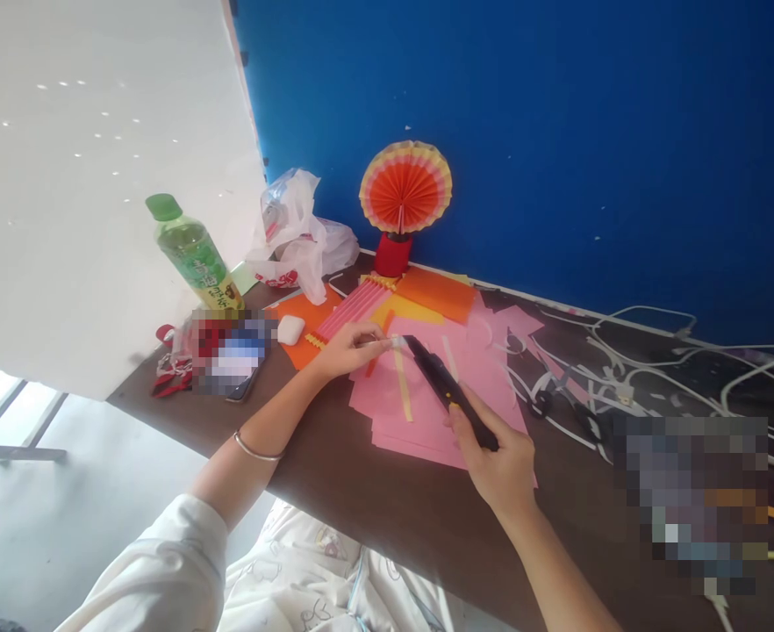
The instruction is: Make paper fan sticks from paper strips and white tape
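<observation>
My right hand [500,456] is wrapped around a long black tool with yellow marks [449,391]; its exact kind is unclear. The tapered end points up and left, close to a small whitish piece [397,342]. My left hand [354,348] is closed in a pinch beside that end, apparently on the whitish piece. Under both hands lie overlapping pink paper sheets [419,430], with a pale yellow strip [403,386] on them. A pleated pink paper piece with yellow edges [354,309] lies just beyond my left hand.
An orange-red paper fan [405,189] stands at the blue wall on a red base [392,254]. Leftward are a plastic bag [295,237], a green-capped bottle [196,254], a white case [290,330] and a blurred phone [239,364]. Tangled white cables [617,386] spread at right.
</observation>
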A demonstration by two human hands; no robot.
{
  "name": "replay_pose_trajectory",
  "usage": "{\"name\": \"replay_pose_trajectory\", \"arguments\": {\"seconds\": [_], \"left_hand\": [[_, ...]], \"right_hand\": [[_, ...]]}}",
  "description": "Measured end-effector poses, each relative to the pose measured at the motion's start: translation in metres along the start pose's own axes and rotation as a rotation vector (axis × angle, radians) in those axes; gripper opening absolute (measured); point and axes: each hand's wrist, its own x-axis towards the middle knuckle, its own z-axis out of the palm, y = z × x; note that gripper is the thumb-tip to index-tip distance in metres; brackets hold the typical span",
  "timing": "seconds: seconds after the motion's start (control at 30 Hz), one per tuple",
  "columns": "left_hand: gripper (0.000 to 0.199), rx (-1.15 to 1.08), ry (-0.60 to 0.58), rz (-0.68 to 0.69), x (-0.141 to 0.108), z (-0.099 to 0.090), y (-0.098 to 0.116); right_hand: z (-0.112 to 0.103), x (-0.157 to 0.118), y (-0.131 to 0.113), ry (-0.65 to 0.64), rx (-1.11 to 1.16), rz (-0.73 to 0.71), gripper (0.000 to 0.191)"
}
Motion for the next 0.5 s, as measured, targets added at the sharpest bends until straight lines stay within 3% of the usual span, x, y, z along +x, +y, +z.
{"name": "replay_pose_trajectory", "arguments": {"seconds": [0.5], "left_hand": [[0.032,0.031,0.001,-0.001,-0.0005,-0.0009,0.0023]], "right_hand": [[-0.0011,-0.0002,-0.0029,-0.012,-0.013,0.008,0.042]]}}
